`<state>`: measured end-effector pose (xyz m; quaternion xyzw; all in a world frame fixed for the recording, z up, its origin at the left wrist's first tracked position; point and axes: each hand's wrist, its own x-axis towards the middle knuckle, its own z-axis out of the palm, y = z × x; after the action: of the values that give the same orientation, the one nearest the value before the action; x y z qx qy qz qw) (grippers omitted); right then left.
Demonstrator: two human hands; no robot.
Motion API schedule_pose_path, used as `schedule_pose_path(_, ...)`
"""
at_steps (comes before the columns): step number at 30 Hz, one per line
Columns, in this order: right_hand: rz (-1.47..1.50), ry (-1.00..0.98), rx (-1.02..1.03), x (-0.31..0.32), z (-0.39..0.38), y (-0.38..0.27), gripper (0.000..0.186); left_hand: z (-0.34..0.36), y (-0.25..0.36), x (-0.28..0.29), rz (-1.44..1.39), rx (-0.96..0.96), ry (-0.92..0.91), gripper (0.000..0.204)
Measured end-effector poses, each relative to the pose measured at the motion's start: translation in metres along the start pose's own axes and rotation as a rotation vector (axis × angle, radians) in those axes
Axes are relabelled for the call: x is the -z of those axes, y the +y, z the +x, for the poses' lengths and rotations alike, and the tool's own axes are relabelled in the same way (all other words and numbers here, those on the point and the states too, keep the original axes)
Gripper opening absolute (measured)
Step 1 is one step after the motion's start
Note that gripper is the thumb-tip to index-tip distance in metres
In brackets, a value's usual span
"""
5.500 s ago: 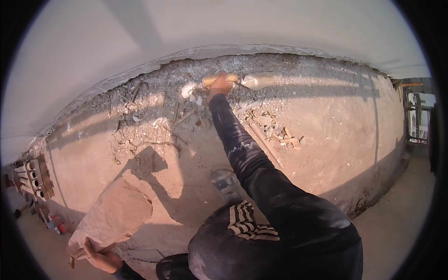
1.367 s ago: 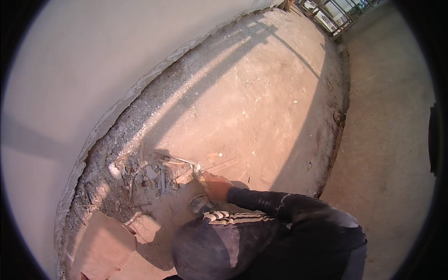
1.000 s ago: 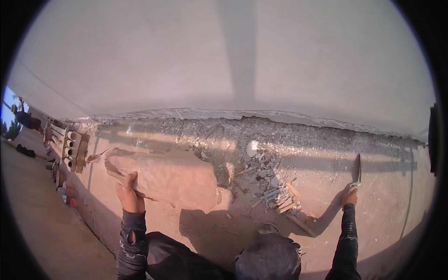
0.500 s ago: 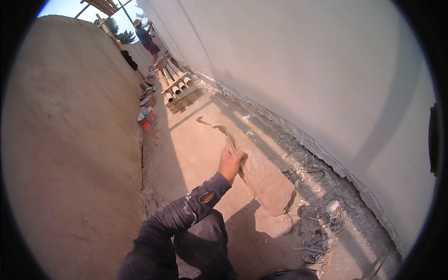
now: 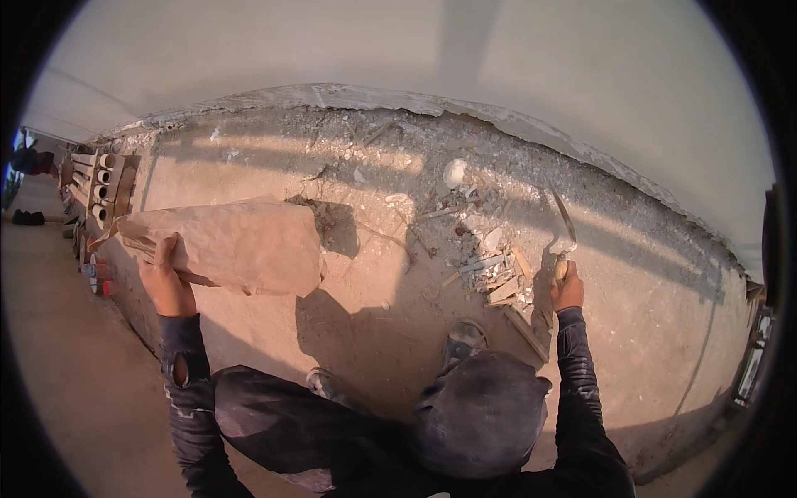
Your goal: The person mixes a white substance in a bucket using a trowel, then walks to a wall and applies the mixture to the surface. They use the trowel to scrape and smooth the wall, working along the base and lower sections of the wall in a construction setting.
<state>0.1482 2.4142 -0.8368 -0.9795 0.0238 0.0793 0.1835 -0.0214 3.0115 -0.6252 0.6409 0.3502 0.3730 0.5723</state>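
Note:
My left hand [image 5: 166, 286] grips the crumpled open end of a brown paper sack [image 5: 241, 247], which stretches to the right just above the ground. Its fingers are closed around the folded paper. Off to the right, my right hand [image 5: 568, 290] is wrapped round the pale handle of a trowel [image 5: 565, 219]. The trowel's thin blade points away from me and shows nearly edge-on. Between my hands lies a heap of rubble [image 5: 498, 266] with wood scraps and plaster bits.
A pale wall [image 5: 357, 50] with a ragged lower edge runs along the far side. Stacked tubes [image 5: 101, 191] lie at the far left, near a small red-and-clear container [image 5: 101, 278]. Another person [image 5: 33, 161] is at the left rim. My shoes [image 5: 465, 340] flank the sack's shadow.
The view has swung to the right, bringing the rubble nearer the middle. My right hand with the trowel has come into view. My left hand still holds the paper sack.

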Motion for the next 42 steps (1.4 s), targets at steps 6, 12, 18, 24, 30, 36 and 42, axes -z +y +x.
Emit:
schedule_pose_path(6, -0.165, -0.246, 0.153, -0.011, 0.015, -0.008, 0.043, -0.027, 0.032, 0.051, 0.11, -0.029, -0.006, 0.026)
schedule_pose_path(12, 0.067, -0.144, 0.277, 0.04, -0.005, -0.1, 0.045, -0.058, 0.061, 0.078, 0.227, 0.046, 0.061, 0.029)
schedule_pose_path(18, 0.213, -0.421, 0.691, -0.013, -0.006, -0.257, 0.039, -0.083, 0.08, 0.088, 0.325, -0.001, 0.206, 0.03)
schedule_pose_path(24, -0.314, -0.72, 1.14, -0.074, -0.007, -0.418, 0.048, -0.101, 0.048, 0.089, 0.377, -0.071, 0.385, 0.031)
schedule_pose_path(30, 0.698, -1.25, 0.445, -0.184, -0.046, -0.514, 0.045, -0.051, 0.021, 0.109, 0.311, -0.068, 0.423, 0.033)
schedule_pose_path(36, 0.809, -0.697, 0.02, -0.276, -0.092, -0.561, 0.035, -0.014, -0.014, 0.091, 0.254, -0.083, 0.403, 0.045)
schedule_pose_path(42, 0.928, -0.641, -0.299, -0.265, -0.076, -0.56, 0.034, 0.011, -0.052, 0.082, 0.278, -0.046, 0.276, 0.046)
